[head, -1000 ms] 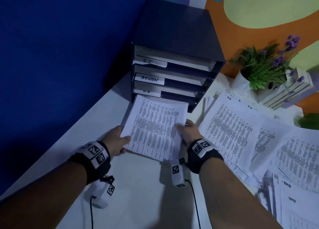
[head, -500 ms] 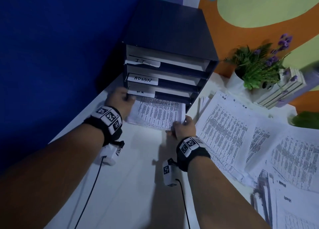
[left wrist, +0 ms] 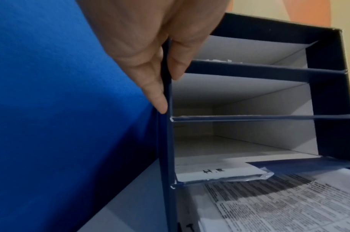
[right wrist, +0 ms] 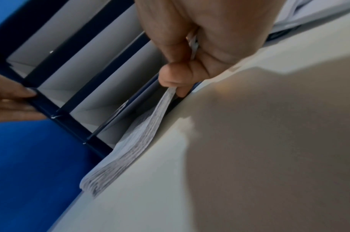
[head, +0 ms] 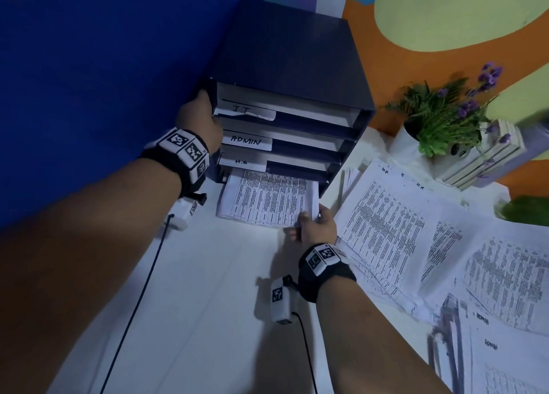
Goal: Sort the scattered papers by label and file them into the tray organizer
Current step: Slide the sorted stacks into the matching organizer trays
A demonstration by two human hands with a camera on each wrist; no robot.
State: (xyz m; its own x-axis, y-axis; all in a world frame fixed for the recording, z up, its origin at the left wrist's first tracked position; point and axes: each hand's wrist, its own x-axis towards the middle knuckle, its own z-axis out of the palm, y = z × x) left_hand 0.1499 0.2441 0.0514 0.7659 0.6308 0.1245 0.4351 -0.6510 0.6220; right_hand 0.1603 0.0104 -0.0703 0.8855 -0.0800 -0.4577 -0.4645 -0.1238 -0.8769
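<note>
One dark tray organizer (head: 285, 52) stands on the one white table (head: 208, 304), with three handwritten labels on its shelves: IT (head: 243, 110), ADMIN (head: 246, 140) and H.R (head: 241, 162). One stack of printed papers (head: 267, 200) sticks out of its bottom slot. Two hands show, the left hand (head: 202, 117) and the right hand (head: 316, 226). One potted plant (head: 439, 117) with purple flowers stands to the right. The loose sheets (head: 416, 230) beside it overlap too much to count

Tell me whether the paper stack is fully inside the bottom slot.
Partly in: the paper stack sticks out of the tray organizer onto the table, its near corner pinched by the right hand.
</note>
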